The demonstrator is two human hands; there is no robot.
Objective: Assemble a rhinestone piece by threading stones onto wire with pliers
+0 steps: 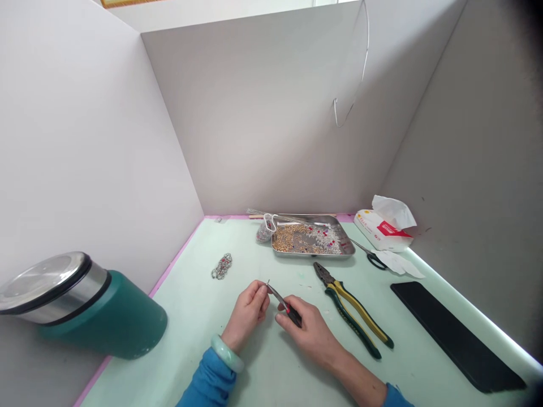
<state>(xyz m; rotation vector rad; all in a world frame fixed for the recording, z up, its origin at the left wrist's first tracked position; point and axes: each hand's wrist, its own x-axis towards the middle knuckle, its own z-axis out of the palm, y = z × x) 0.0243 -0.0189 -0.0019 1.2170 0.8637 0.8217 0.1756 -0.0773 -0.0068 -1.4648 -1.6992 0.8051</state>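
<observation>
My left hand (250,308), with a pale green bangle (227,354) at its wrist, is closed in a pinch. A short bit of thin wire (268,281) sticks up from its fingertips; the rest is hidden. Small pliers (292,314) with dark and red handles are gripped in my right hand (313,332). Their narrow tip reaches the left fingertips; whether the jaws touch the wire is too small to tell. Beyond the left hand lies a small heap of beaded chain (222,266). Larger pliers (354,308) with green and yellow handles rest right of my right hand.
At the back, a metal tray (314,255) holds gold, clear and red beads, beside a small drawstring bag (263,233). Scissors (375,261), a tissue pack (384,232) and a black flat slab (453,333) are on the right. A green bottle (123,316) lies left. Partition walls enclose the table.
</observation>
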